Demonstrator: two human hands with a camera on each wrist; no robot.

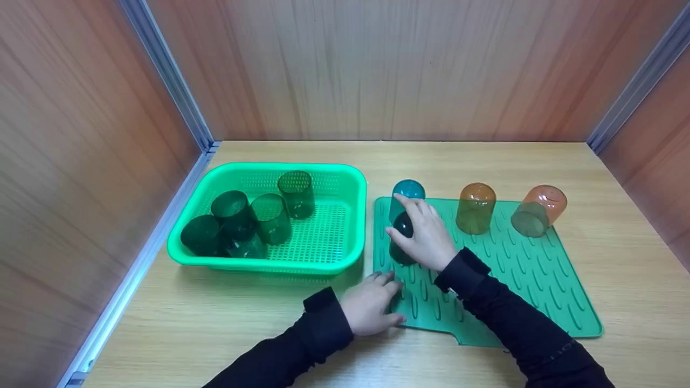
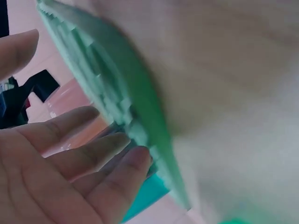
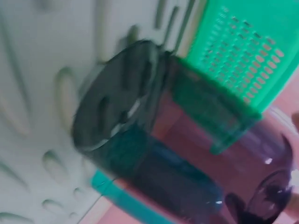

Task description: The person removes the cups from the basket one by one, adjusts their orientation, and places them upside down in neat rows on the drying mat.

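With the fingers of our right hand [image 1: 427, 234], we pinched a dark, see-through cylindrical tumbler [image 1: 400, 256] mouth-down, probably for steadiness on the green ribbed mat [image 1: 539, 291], our left hand [image 1: 371, 304] resting fingers spread.

Dark cup [image 1: 400, 255]: translucent, inverted, right of centre in the head view, gripped by the right hand [image 1: 428, 237]; contact between rim and mat is unclear. Mat [image 1: 544, 293]: green, ridged, flat, at lower right, the left hand [image 1: 372, 304] at its left edge. Blue cup [image 1: 408, 188]: inverted, just above the dark one. Amber cup [image 1: 476, 207] and pink cup [image 1: 551, 200]: inverted, along the mat's upper edge, well apart from the blue.
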